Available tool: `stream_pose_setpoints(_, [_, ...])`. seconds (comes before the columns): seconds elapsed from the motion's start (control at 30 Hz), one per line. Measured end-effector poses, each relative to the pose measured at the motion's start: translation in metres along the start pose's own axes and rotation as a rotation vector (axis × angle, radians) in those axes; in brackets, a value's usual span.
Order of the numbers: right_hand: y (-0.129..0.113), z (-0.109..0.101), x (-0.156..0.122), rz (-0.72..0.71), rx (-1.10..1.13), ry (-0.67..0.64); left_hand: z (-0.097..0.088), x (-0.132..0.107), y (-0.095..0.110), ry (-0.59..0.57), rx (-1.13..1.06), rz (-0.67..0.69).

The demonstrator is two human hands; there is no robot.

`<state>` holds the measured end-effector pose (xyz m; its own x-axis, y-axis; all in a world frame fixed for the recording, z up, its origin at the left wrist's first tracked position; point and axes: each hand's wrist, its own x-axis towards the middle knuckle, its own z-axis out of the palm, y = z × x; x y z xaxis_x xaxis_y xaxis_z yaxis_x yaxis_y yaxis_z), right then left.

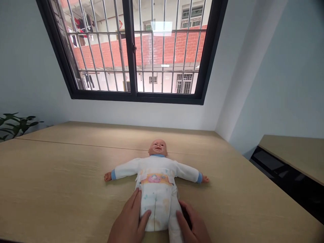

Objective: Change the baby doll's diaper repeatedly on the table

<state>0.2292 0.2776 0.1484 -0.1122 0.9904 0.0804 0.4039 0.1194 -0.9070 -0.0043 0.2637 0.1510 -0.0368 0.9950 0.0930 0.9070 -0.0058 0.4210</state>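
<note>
The baby doll (157,175) lies face up on the wooden table (63,189), head toward twelve o'clock, arms spread to nine and three, legs toward six. It wears a white suit and a diaper (155,199) with a printed orange band at the waist. The left hand (130,219) lies flat and open against the diaper's nine o'clock side, thumb across the front. The right hand (193,224) rests on the three o'clock side by the hip, fingers loosely curled and pressing rather than gripping; something dark sits under them, unclear what. The body looks soft and light, the diaper thin and crinkly, the head harder plastic. It would likely flop if lifted by a limb, so the hips or torso seem the surer hold. A barred window (131,50) fills twelve o'clock; a plant (15,125) stands at nine.
</note>
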Motion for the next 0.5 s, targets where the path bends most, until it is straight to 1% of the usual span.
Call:
stream_pose_setpoints(0.13, [0.001,0.001,-0.001,0.017,-0.065,-0.043,-0.003,-0.001,0.004,-0.012,-0.009,-0.041])
stream_pose_setpoints(0.27, [0.009,0.002,0.000,0.032,-0.129,-0.046,-0.002,-0.002,0.005,-0.014,-0.027,-0.063])
stream_pose_setpoints(0.5, [0.024,0.004,0.003,0.008,-0.307,-0.151,0.009,0.001,-0.005,0.049,-0.028,-0.070])
